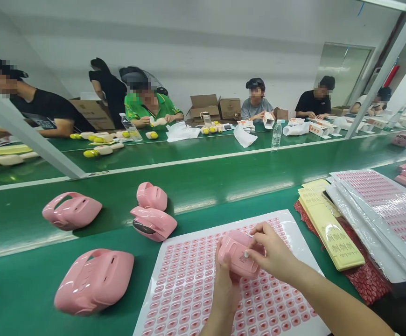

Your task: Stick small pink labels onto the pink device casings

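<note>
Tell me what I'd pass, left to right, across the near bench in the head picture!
Nearest pink case → held pink case in the left hand → right hand → yellow printed sheets → wrapped sticker sheets.

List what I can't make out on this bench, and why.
Head view: print on the held pink device, too small to read.
Head view: near end of the sticker sheet, cut off by the picture's bottom edge.
Head view: whatever lies under the right hand, hidden by its fingers.
Head view: print on the yellow sheets, too small.
</note>
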A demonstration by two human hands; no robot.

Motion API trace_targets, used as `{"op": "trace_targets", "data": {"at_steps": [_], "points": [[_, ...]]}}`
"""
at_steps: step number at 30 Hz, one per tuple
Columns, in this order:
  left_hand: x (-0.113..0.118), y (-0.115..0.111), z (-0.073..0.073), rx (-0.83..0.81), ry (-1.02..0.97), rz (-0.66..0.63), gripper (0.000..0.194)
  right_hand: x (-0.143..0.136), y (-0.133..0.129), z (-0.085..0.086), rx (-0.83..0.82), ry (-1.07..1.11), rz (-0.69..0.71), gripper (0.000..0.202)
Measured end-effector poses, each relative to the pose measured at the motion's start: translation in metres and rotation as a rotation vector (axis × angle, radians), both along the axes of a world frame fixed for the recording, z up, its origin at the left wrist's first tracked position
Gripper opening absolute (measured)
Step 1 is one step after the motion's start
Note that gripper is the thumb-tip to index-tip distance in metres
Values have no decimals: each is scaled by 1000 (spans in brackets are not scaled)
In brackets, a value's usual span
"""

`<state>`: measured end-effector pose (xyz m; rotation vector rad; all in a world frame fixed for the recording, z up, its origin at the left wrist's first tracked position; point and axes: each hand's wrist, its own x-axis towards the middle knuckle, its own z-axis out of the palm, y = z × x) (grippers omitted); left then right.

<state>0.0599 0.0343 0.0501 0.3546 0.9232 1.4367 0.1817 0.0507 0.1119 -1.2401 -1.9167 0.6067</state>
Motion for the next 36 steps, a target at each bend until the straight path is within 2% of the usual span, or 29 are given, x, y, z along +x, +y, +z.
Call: {"op": "trace_targets", "data": {"at_steps": [4, 5, 7, 9, 11, 13, 14, 17, 19, 21, 23, 26, 27, 29, 32, 34, 36], "points": [[-2, 0, 7, -15, -34, -18, 61, -7, -21, -1, 604, -178, 91, 15], [-2, 0, 10, -30, -48, -37, 58, -6, -27, 2, 683, -190, 129, 15], [-3, 1, 17, -56, -92, -58, 53, 2, -34, 10, 693, -158, 136, 12], [-7, 3, 21, -73, -141, -55, 49, 22, -26, 18, 560, -67, -23, 8], [-14, 6, 19, -126, -176, -71, 47, 57, -5, 24, 338, 73, -333, 4], [-24, 10, 10, -211, -189, -137, 49, 103, 20, 25, -32, 244, -715, 5], [-29, 11, 3, -217, -196, -176, 51, 126, 30, 24, -122, 256, -800, 8], [-39, 12, -19, -128, -241, -247, 60, 179, 52, 12, -300, 229, -935, 14], [-41, 9, -28, -72, -275, -274, 64, 196, 59, 0, -406, 186, -982, 17], [-43, 6, -30, -44, -291, -279, 66, 203, 65, -13, -479, 131, -1003, 22], [-45, 4, -24, -10, -298, -254, 71, 205, 69, -20, -506, 60, -1006, 26], [-47, 5, -5, 96, -318, -176, 80, 203, 74, -20, -463, -82, -992, 21], [-47, 7, 2, 131, -328, -142, 78, 199, 74, -17, -426, -134, -978, 19], [-46, 11, 16, 156, -347, -67, 62, 183, 72, -11, -330, -234, -910, 21], [-47, 17, 29, 153, -381, 23, 43, 134, 66, -8, -204, -347, -651, 29], [-49, 20, 30, 172, -400, 44, 46, 91, 64, -14, -170, -399, -399, 29], [-50, 19, 24, 198, -409, 19, 55, 50, 65, -24, -161, -438, -165, 34]]}}
